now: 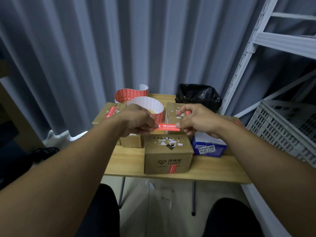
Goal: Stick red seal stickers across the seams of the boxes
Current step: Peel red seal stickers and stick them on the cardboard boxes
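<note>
A red seal sticker [168, 127] is stretched flat in the air between my hands. My left hand [136, 122] pinches its left end and my right hand [196, 121] pinches its right end. It hangs just above a brown cardboard box [168, 153] with torn white scraps on its top and a red sticker low on its front face. More cardboard boxes stand behind: one at the left [106, 115] with a red sticker on top, one at the right [172, 110]. A curled roll of red stickers [135, 98] on white backing lies at the back.
A small wooden table [126, 161] bears everything. A blue box [209, 148] with a barcode label sits right of the front box. A black plastic bag [198, 95] lies at the back right. A grey crate [287, 127] and white shelving [253, 48] stand to the right.
</note>
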Demonstrator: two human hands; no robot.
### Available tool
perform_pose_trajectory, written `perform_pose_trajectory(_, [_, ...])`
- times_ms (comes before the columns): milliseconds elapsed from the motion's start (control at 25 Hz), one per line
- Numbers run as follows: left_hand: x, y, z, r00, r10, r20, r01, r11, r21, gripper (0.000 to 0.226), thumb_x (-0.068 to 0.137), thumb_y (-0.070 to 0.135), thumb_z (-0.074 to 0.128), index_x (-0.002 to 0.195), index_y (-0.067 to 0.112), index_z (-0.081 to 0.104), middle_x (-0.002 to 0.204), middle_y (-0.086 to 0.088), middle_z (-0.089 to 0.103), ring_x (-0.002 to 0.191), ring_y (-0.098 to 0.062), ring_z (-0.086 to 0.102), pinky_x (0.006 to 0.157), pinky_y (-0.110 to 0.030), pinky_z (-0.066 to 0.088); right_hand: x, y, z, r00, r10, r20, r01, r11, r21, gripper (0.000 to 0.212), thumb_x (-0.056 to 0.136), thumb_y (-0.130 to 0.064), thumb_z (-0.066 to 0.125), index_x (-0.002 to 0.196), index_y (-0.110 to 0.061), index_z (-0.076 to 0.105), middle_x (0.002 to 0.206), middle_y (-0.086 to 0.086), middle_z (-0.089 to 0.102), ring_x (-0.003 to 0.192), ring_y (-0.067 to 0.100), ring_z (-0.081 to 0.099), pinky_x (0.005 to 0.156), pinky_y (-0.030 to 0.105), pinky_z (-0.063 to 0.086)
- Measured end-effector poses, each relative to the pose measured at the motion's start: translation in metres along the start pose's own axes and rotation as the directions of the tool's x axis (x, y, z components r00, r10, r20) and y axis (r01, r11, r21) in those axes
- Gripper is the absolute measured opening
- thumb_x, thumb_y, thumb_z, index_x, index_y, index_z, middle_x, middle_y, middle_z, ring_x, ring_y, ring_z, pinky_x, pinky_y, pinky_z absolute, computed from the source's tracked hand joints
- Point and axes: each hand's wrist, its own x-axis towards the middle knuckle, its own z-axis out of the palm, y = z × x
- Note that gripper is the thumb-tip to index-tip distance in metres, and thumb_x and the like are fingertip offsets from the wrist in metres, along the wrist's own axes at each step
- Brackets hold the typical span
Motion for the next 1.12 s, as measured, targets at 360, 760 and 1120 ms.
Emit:
perform_pose_trajectory(360, [0.007,-0.017,0.01,0.999,-0.05,0.013,0.048,0.992,0.117,0.034,0.076,-0.004,0.081,0.108,-0.001,0.068,0.084,-0.015,0.078,0.072,-0.021,0.075,0.073,-0.034,0.063,0.003,0.022,0.014,0.995,0.09,0.029,-0.089,0.995,-0.041,0.017,0.084,-0.001,0.076,0.098,-0.003,0.067,0.081,0.013,0.067,0.063,0.014,0.061,0.054,0.026,0.053])
perform_pose_trajectory(760, [0.007,-0.013,0.018,0.998,-0.061,0.029,0.049,0.951,0.306,0.022,0.077,-0.003,0.081,0.094,0.005,0.069,0.087,-0.014,0.077,0.071,-0.017,0.075,0.066,-0.027,0.061,0.005,0.029,0.018,0.995,0.085,0.043,-0.08,0.991,-0.108,0.024,0.079,-0.008,0.084,0.096,-0.004,0.068,0.078,0.011,0.069,0.064,0.013,0.061,0.053,0.023,0.051])
perform_pose_trajectory(1120, [0.012,-0.013,0.021,0.999,-0.045,-0.016,0.048,0.927,0.372,0.02,0.077,0.002,0.083,0.096,0.004,0.074,0.096,-0.012,0.074,0.087,-0.022,0.071,0.067,-0.026,0.058,0.004,0.027,0.017,0.994,0.1,0.048,-0.093,0.986,-0.141,0.022,0.079,-0.009,0.084,0.093,-0.006,0.069,0.077,0.008,0.069,0.064,0.011,0.06,0.052,0.022,0.05])
